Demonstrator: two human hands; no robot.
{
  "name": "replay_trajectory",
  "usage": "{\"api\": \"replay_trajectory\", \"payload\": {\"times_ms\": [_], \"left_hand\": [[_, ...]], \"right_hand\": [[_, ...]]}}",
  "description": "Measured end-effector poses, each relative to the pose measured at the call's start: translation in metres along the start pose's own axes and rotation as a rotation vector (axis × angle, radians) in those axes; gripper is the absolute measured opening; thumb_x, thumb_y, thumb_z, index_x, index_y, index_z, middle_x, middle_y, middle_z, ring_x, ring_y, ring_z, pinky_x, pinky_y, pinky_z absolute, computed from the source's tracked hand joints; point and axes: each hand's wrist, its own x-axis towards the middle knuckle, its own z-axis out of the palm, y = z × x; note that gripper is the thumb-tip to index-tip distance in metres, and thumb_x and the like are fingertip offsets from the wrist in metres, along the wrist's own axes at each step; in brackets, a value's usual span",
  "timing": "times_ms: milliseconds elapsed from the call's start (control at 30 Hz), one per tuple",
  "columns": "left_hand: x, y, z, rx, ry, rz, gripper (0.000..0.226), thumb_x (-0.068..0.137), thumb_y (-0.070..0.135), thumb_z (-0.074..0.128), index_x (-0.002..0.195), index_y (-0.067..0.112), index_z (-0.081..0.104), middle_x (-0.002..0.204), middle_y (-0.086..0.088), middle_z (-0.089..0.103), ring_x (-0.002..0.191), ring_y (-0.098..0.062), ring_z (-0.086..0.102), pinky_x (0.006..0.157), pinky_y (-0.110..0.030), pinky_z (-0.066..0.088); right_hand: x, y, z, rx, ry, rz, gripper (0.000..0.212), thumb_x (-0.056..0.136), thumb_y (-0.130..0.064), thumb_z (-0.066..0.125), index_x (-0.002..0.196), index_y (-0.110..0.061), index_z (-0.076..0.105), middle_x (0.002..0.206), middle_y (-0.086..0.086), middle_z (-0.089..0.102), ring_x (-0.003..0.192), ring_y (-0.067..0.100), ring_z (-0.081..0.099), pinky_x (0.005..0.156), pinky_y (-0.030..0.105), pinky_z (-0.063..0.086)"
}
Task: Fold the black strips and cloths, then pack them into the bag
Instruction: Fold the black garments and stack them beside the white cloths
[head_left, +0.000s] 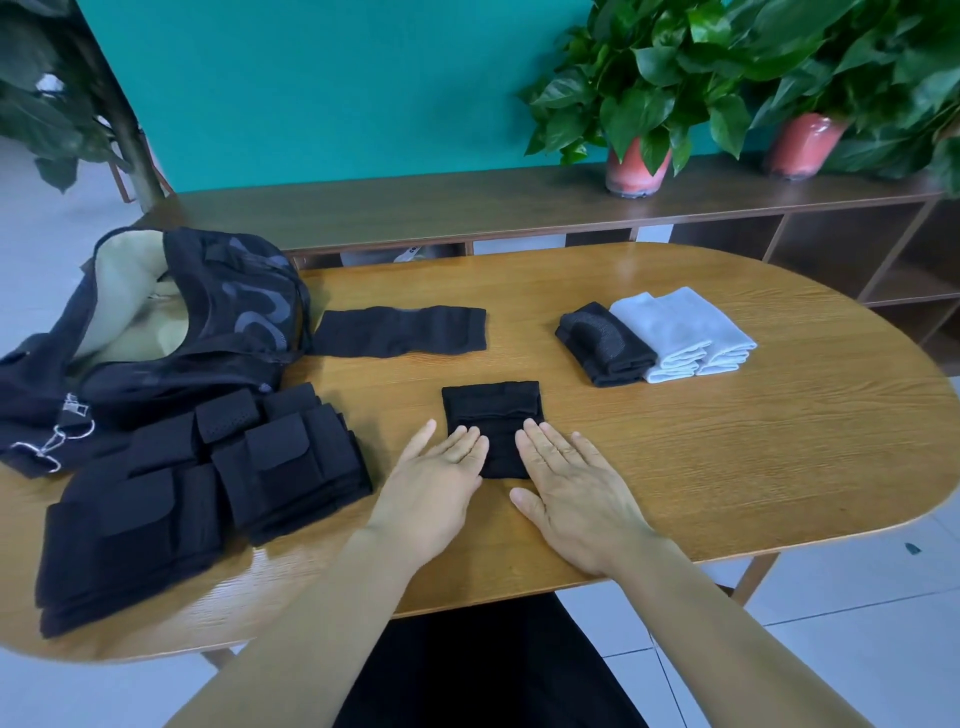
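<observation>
wooden table (727, 441), potted plants (639, 104), white cloths (685, 332)

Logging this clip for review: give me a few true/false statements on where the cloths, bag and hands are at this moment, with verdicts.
1. Both hands lie flat with straight fingers on the folded black cloth. True: left hand, right hand.
2. The black bag is zipped shut. False: it gapes open, showing a pale lining.
3. A black strip lies unfolded beside the bag. True.
4. The white cloths sit inside the bag. False: they lie folded on the table, beside a folded black piece.
</observation>
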Motion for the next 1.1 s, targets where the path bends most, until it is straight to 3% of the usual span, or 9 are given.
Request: {"api": "replay_trajectory", "payload": {"times_ms": [133, 267, 433, 600, 767, 833, 900, 1000, 1100], "left_hand": [[0.004, -0.003, -0.006, 0.075, 0.034, 0.054, 0.053, 0.103, 0.01, 0.032, 0.154, 0.015, 0.016, 0.161, 0.0, 0.017, 0.147, -0.007, 0.014, 0.118, -0.036, -0.014], [0.001, -0.006, -0.015, 0.024, 0.033, 0.072, 0.048, 0.104, 0.014, 0.03, 0.151, 0.019, 0.028, 0.158, 0.003, 0.028, 0.144, -0.004, 0.023, 0.116, -0.038, -0.014], [-0.01, -0.007, -0.023, -0.083, 0.015, 0.095, 0.042, 0.106, 0.025, 0.026, 0.147, 0.024, 0.037, 0.153, 0.009, 0.036, 0.141, 0.0, 0.027, 0.115, -0.035, -0.007], [-0.016, -0.005, -0.02, -0.092, 0.112, 0.177, 0.064, 0.093, 0.053, 0.019, 0.149, 0.025, 0.034, 0.159, 0.006, 0.022, 0.147, -0.007, 0.012, 0.11, -0.025, -0.008], [-0.007, -0.015, -0.003, -0.097, 0.052, 0.158, 0.064, 0.092, 0.051, 0.019, 0.15, 0.028, 0.031, 0.16, 0.005, 0.02, 0.148, -0.008, 0.007, 0.114, -0.028, -0.015], [-0.006, -0.018, -0.005, -0.203, 0.039, 0.139, 0.057, 0.096, 0.045, 0.018, 0.148, 0.028, 0.037, 0.155, 0.01, 0.031, 0.146, -0.002, 0.017, 0.117, -0.026, -0.007], [-0.003, -0.02, -0.009, -0.402, 0.012, 0.08, 0.041, 0.103, 0.033, 0.034, 0.142, 0.027, 0.046, 0.146, 0.011, 0.046, 0.14, -0.001, 0.032, 0.119, -0.027, 0.011], [0.008, -0.024, -0.023, -0.76, 0.022, -0.119, 0.024, 0.101, 0.027, 0.047, 0.116, 0.023, 0.065, 0.106, -0.004, 0.071, 0.099, -0.017, 0.064, 0.091, -0.034, 0.05], [0.029, -0.029, -0.032, -0.857, 0.105, -0.306, 0.019, 0.098, 0.023, 0.053, 0.096, 0.016, 0.07, 0.088, -0.005, 0.071, 0.084, -0.021, 0.064, 0.075, -0.032, 0.052]], "right_hand": [[0.003, -0.004, -0.003, -0.015, 0.067, -0.009, 0.084, 0.087, -0.062, -0.014, 0.153, -0.012, 0.001, 0.158, 0.002, -0.006, 0.148, 0.014, -0.007, 0.117, 0.035, -0.006], [0.005, -0.004, -0.002, -0.016, 0.281, -0.036, 0.061, 0.087, -0.034, 0.032, 0.137, -0.007, 0.051, 0.143, 0.009, 0.05, 0.136, 0.02, 0.042, 0.11, 0.04, 0.035], [0.01, 0.003, -0.001, 0.034, 0.373, -0.156, 0.055, 0.066, -0.008, 0.074, 0.12, -0.008, 0.066, 0.128, 0.011, 0.062, 0.124, 0.024, 0.056, 0.106, 0.044, 0.038], [0.007, 0.005, 0.003, 0.049, 0.422, -0.176, 0.047, 0.08, -0.02, 0.038, 0.113, -0.013, 0.071, 0.121, 0.007, 0.067, 0.116, 0.019, 0.061, 0.104, 0.038, 0.037], [0.008, 0.009, -0.007, 0.152, 0.346, -0.152, 0.045, 0.083, -0.02, 0.04, 0.119, -0.017, 0.068, 0.125, 0.002, 0.065, 0.12, 0.016, 0.058, 0.108, 0.029, 0.03], [0.009, 0.013, -0.017, 0.267, 0.277, -0.108, 0.044, 0.092, -0.017, 0.042, 0.132, -0.022, 0.058, 0.135, -0.005, 0.057, 0.128, 0.01, 0.049, 0.111, 0.023, 0.028], [0.01, 0.017, -0.026, 0.437, 0.212, -0.019, 0.039, 0.094, -0.019, 0.045, 0.131, -0.027, 0.057, 0.112, -0.014, 0.066, 0.101, -0.001, 0.058, 0.093, 0.023, 0.043], [0.023, 0.021, -0.035, 0.703, 0.228, 0.119, 0.025, 0.093, -0.024, 0.051, 0.114, -0.031, 0.065, 0.073, -0.014, 0.064, 0.066, 0.001, 0.058, 0.069, 0.028, 0.05], [0.044, 0.023, -0.04, 0.82, 0.232, 0.253, 0.014, 0.092, -0.028, 0.055, 0.099, -0.029, 0.067, 0.072, -0.006, 0.067, 0.071, 0.012, 0.063, 0.071, 0.037, 0.054]]}}
